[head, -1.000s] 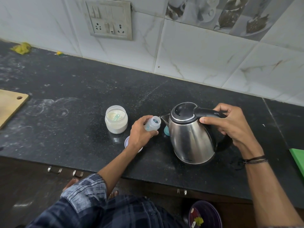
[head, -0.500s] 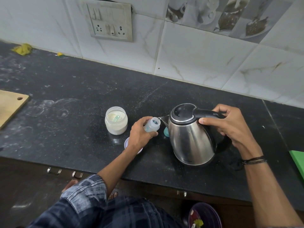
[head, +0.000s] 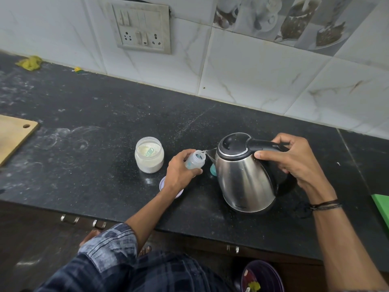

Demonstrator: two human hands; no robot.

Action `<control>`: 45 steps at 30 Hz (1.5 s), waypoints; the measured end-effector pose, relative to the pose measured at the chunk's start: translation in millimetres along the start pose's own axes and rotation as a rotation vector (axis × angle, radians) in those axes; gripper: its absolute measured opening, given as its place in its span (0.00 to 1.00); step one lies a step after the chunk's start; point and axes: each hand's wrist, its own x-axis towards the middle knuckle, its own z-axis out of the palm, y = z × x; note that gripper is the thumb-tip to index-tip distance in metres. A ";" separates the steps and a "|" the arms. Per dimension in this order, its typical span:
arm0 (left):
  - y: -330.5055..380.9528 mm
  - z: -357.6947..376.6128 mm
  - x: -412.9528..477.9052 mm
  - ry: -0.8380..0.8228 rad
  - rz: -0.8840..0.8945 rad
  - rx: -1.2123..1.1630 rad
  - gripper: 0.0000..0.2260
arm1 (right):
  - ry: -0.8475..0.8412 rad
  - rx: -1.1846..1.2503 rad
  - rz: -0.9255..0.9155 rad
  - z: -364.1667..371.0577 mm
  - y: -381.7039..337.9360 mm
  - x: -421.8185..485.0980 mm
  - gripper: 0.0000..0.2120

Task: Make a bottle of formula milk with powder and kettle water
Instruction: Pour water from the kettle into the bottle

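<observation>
With our right hand [head: 294, 161] closed round the handle of the kettle [head: 242, 182] and our left hand [head: 181, 171] gripping the tilted bottle [head: 195, 160] at the kettle's spout, we judge the water pour under way, with powder from the open jar [head: 149, 158] left of the kettle, capping and shaking yet to come.

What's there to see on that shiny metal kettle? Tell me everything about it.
The brushed-steel kettle has a rounded, tapering body, a black lid ringed in chrome and a black plastic handle. A small mark low on its side is unreadable. The right hand grips the handle. Over the black stone counter it leans spout-first to the mouth of the small clear plastic bottle held by the left hand; a thin trickle seems to pass.
</observation>
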 end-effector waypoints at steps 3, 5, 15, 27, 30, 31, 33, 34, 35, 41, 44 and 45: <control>-0.2 0.0 0.3 -0.004 -0.006 -0.004 0.28 | 0.003 0.003 0.006 -0.8 1.1 0.2 0.19; 0.0 -0.1 0.4 -0.004 -0.008 -0.001 0.28 | 0.003 0.002 0.007 -0.9 1.2 0.1 0.18; -0.4 -0.3 0.1 -0.006 -0.008 0.005 0.29 | -0.004 0.001 0.001 0.8 -0.3 -0.2 0.18; 1.8 -0.1 1.3 -0.009 0.011 0.002 0.28 | -0.004 0.023 -0.010 -0.6 0.1 -0.5 0.17; 2.9 0.3 0.8 -0.022 0.012 -0.007 0.28 | -0.005 0.028 -0.011 -0.7 -0.9 -1.3 0.17; 3.5 0.5 0.5 -0.025 0.015 -0.016 0.28 | -0.007 0.027 -0.011 -0.5 -1.3 -1.4 0.17; 4.9 0.9 0.3 -0.037 0.022 -0.033 0.28 | -0.011 0.025 -0.007 -0.3 -2.3 -2.0 0.17; 5.6 1.1 0.0 -0.044 0.024 -0.040 0.28 | -0.012 0.026 -0.003 -0.1 -2.8 -2.6 0.17; 6.3 1.4 -0.3 -0.050 0.025 -0.047 0.28 | -0.012 0.028 -0.001 -0.3 -2.8 -3.1 0.17; 8.3 3.2 -0.8 -0.057 0.049 -0.057 0.28 | -0.007 0.043 0.014 -3.8 -1.8 -6.9 0.19; 9.5 3.4 -2.1 -0.059 0.054 -0.066 0.27 | -0.014 0.061 0.012 -5.5 0.4 -8.2 0.19; 10.2 3.6 -2.5 -0.061 0.058 -0.067 0.27 | -0.014 0.066 0.010 -6.2 1.5 -8.6 0.20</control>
